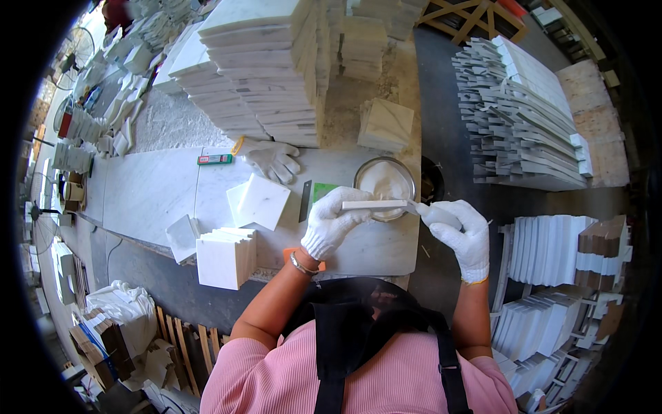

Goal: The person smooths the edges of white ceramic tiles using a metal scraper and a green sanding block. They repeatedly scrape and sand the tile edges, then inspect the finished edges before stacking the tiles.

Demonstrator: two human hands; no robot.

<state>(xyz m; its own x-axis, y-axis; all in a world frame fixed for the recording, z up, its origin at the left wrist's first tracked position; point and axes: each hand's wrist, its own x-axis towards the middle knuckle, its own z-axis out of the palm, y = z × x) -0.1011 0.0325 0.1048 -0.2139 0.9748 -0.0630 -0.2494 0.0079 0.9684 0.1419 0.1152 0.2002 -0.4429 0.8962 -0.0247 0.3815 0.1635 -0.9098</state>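
Observation:
Both my hands wear white knit gloves. My left hand point(336, 221) grips a white marble tile point(376, 205), held edge-on above the bench's front. In my right hand point(460, 231) is a small tool with a pale rounded body point(441, 217); its narrow tip meets the tile's right end, and its exact kind is unclear. Just behind the tile stands a round metal bowl point(412, 181) with white powder or paste in it. A green flat piece point(324, 190) and a dark metal strip point(305, 201) lie left of the bowl.
Loose marble tiles point(264, 201) and a short tile stack point(226, 259) sit on the left. A spare glove point(270, 160) lies by a green box point(215, 159). Tall tile stacks point(265, 69) rise behind. An orange object point(289, 255) is partly hidden by my left wrist.

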